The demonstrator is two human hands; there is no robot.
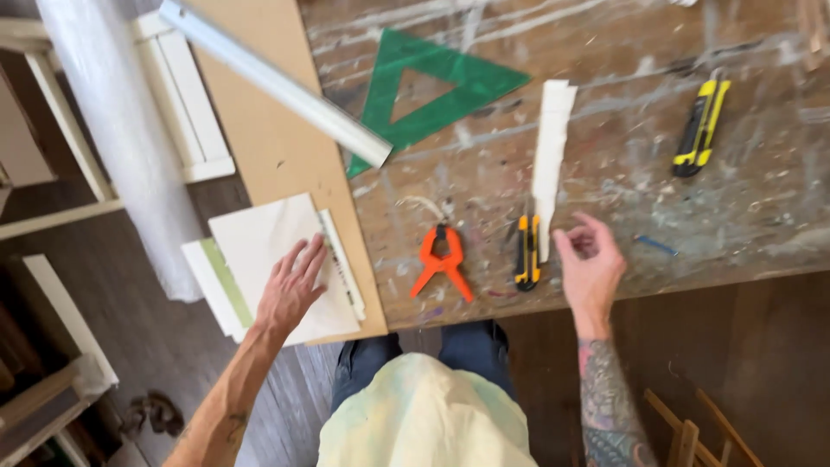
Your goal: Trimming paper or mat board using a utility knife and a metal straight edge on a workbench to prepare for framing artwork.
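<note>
My left hand [292,285] lies flat with fingers spread on a stack of white boards [259,235] at the near left corner of the worktable [605,182]. My right hand [590,262] hovers over the table's near edge with fingers loosely curled and nothing in it. Just left of it lie a small yellow and black utility knife [526,252] and a long white strip [551,154]. An orange spring clamp [442,262] sits between my two hands.
A green set square [450,71] and a grey metal bar [275,82] lie at the back of the table, on a brown board [268,147]. A larger yellow utility knife [701,128] lies at the right. White frames lean at the left, a wooden chair stands bottom right.
</note>
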